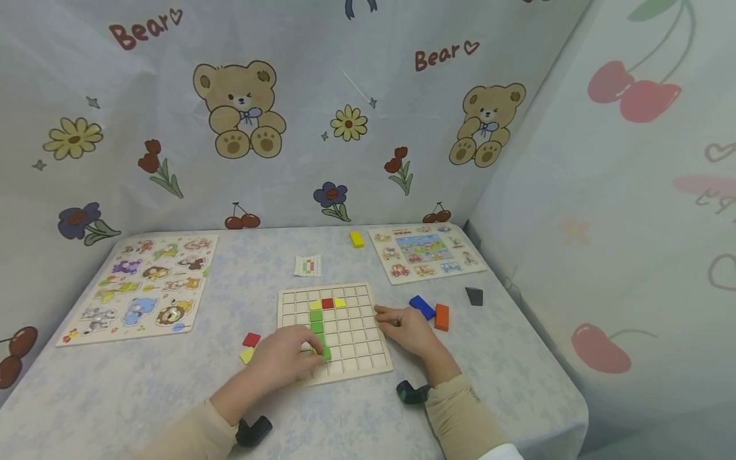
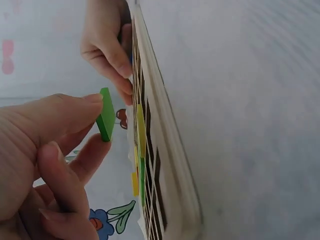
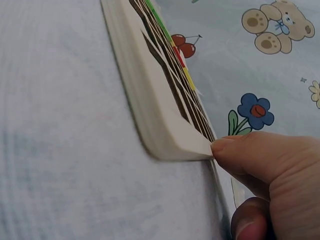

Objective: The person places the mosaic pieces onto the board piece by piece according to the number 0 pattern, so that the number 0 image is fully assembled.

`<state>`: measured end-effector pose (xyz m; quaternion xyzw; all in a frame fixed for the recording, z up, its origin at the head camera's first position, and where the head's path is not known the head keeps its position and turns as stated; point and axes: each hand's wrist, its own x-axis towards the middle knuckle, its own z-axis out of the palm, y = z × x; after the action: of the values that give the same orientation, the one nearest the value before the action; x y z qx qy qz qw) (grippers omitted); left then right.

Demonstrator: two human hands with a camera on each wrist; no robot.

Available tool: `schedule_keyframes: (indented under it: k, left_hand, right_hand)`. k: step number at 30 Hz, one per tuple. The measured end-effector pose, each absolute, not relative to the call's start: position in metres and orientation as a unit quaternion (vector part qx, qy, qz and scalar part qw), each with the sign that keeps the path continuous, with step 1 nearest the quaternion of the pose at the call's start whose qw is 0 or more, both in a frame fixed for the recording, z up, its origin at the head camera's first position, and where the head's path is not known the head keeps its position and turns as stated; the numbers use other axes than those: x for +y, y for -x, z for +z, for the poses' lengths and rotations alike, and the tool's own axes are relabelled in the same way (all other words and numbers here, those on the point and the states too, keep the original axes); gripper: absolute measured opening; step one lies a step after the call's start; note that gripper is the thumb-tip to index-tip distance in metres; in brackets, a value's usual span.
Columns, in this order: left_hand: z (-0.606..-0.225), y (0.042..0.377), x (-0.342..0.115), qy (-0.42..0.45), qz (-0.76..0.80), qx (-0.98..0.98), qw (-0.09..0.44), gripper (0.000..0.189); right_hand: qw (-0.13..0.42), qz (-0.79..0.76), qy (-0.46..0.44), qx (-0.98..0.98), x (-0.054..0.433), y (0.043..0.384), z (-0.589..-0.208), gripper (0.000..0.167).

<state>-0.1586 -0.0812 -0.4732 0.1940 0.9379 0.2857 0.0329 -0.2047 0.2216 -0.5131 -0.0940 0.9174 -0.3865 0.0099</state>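
Note:
My left hand [image 1: 289, 351] is above the near left part of a wooden grid board [image 1: 359, 348]. Its thumb and fingertips pinch a green square tile [image 2: 105, 116], held apart from the board. On the board lie a column of green tiles [image 1: 317, 315], a red tile [image 1: 327, 303] and yellow tiles [image 1: 340, 302] on either side of it. Part of another yellow tile [image 1: 314, 351] shows beside the left fingers. My right hand [image 1: 409, 327] touches the board's right edge with its extended fingers and thumb; in the right wrist view the thumb [image 3: 225, 145] meets that edge.
A red tile [image 1: 251, 339] and yellow tile [image 1: 246, 355] lie left of the board. Blue [image 1: 422, 307] and orange [image 1: 441, 317] blocks and a dark piece [image 1: 474, 296] lie right. Behind are a pattern card [image 1: 308, 266], a yellow block [image 1: 356, 239] and puzzle boards [image 1: 138, 287].

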Motion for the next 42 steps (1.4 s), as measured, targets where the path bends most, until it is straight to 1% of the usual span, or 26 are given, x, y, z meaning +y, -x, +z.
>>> schedule_keyframes:
  k: [4,11,21,25,33,38,42]
  left_hand:
    - [-0.471,0.158,-0.070,-0.217,0.277,0.936,0.028,0.010]
    - [-0.476,0.157,-0.062,-0.217,0.260,0.939,0.054,0.009]
    - [-0.487,0.162,-0.059,-0.229,0.255,0.939,0.040,0.009]
    - [-0.488,0.164,-0.059,-0.216,0.266,0.939,0.033,0.009]
    - [-0.490,0.166,-0.059,-0.192,0.284,0.939,0.038,0.009]
    - [-0.474,0.159,-0.067,-0.189,0.297,0.935,0.033,0.012]
    - [-0.449,0.158,-0.092,-0.161,0.313,0.936,0.021,0.019]
  right_hand:
    - [0.008,-0.386,0.091,0.918,0.221,0.204,-0.513,0.021]
    - [0.009,-0.387,0.094,0.917,0.220,0.205,-0.512,0.021]
    - [-0.003,-0.387,0.101,0.917,0.221,0.204,-0.513,0.021]
    - [-0.003,-0.389,0.097,0.916,0.221,0.205,-0.512,0.020]
    - [-0.003,-0.392,0.094,0.915,0.220,0.205,-0.513,0.020]
    - [-0.003,-0.389,0.093,0.917,0.221,0.204,-0.512,0.020]
    - [-0.003,-0.393,0.093,0.915,0.221,0.205,-0.512,0.020]
